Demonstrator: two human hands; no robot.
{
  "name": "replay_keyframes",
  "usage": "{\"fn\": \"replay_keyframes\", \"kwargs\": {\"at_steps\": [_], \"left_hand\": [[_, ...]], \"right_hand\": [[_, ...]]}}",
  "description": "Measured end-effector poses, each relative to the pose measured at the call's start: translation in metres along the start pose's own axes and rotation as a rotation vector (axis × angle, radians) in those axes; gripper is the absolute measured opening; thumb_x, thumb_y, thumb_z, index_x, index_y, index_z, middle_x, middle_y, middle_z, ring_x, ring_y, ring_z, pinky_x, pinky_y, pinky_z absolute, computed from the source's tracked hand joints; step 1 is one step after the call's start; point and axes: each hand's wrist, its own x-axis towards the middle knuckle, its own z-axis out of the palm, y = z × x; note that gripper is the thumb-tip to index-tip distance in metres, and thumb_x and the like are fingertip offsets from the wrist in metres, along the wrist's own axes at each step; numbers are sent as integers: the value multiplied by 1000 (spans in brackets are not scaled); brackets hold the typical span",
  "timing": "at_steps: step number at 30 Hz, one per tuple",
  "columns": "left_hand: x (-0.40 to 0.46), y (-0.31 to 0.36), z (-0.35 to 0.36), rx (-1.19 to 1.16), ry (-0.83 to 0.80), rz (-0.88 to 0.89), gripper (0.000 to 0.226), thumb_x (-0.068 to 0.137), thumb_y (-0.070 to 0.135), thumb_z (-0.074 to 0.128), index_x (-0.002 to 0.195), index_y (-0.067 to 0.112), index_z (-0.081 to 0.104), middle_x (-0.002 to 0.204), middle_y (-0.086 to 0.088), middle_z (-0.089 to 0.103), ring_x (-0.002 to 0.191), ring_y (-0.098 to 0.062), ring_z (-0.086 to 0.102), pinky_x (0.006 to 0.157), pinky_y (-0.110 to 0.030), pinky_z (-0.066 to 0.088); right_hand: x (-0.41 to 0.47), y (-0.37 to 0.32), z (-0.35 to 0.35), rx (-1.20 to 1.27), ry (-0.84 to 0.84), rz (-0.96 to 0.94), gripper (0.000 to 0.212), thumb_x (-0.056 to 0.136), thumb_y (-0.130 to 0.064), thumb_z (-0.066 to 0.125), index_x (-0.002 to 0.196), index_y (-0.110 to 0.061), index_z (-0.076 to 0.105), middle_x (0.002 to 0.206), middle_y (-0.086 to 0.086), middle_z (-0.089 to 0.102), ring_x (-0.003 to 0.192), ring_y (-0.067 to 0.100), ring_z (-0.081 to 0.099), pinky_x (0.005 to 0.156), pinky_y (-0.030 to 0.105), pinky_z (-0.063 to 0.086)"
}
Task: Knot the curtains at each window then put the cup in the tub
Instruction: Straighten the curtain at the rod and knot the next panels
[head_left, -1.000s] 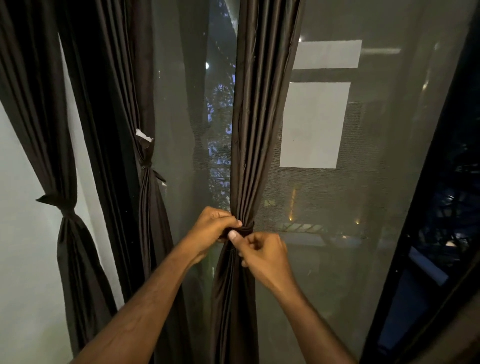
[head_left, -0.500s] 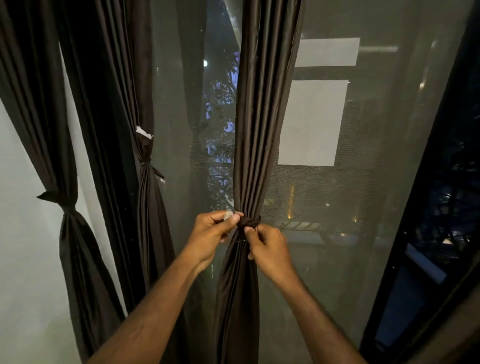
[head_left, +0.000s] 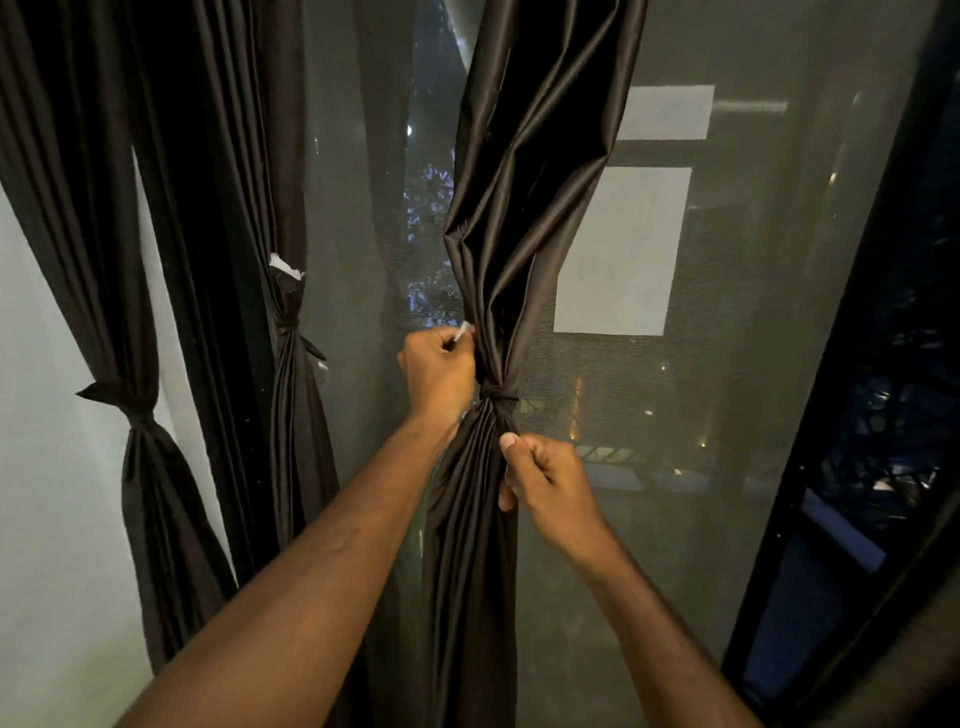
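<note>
Mid-step on the centre dark curtain (head_left: 519, 208), bunched against the window glass (head_left: 727, 467) and cinched by a knot (head_left: 497, 393). Left hand (head_left: 439, 371) fisted beside the knot, pinching a small white tag (head_left: 464, 330). Right hand (head_left: 545, 475) gripping folds just below. Next, probably pulling apart to tighten. Two knotted curtains (head_left: 140, 415) further left. No cup or tub visible.
</note>
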Motion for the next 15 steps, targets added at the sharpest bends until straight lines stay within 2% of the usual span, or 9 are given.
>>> {"fn": "replay_keyframes", "kwargs": {"at_steps": [3,5,8,9,11,13,15], "left_hand": [[1,4,10,88,87,-41,51,88,8,63,47,15,34,49,1,27,51,-15,26,60,-32,27],[-3,1,12,113,77,-106,45,82,2,60,44,14,39,47,1,28,52,-17,29,61,-32,30],[-14,-16,12,166,3,-130,32,81,-4,59,50,2,51,48,3,32,57,-17,34,63,-34,34],[-17,-22,11,162,-23,-102,34,83,-4,61,51,-1,50,49,3,32,56,-13,34,59,-31,33],[-19,-31,6,163,-74,2,48,89,2,65,48,9,41,48,9,29,48,-2,27,49,-26,27],[-18,-35,-2,177,-134,91,54,93,10,66,49,19,36,47,11,28,48,-2,26,49,-28,25],[-17,-38,-9,159,-168,134,51,94,17,67,51,18,40,50,10,31,52,-5,28,53,-31,26]], "right_hand": [[-2,-1,4,5,3,-8,50,98,-45,46,54,-21,40,43,0,48,45,27,60,51,47,42],[-7,2,6,-11,10,-6,48,99,-44,46,53,-29,42,43,-5,48,46,37,58,52,48,43],[-22,15,8,-53,13,4,50,102,-38,46,52,-32,44,44,-7,49,47,36,56,51,42,43],[-27,20,7,-65,15,6,51,103,-37,46,53,-30,44,45,-6,49,47,32,57,52,37,42],[-34,28,4,-87,18,4,51,104,-36,46,55,-23,44,47,0,53,46,24,56,53,33,42],[-36,34,-2,-131,46,-13,52,104,-37,47,57,-17,43,49,5,53,46,20,53,52,38,44],[-35,40,-8,-180,96,-10,52,103,-40,48,60,-11,40,51,9,47,47,24,47,51,45,41]]}}
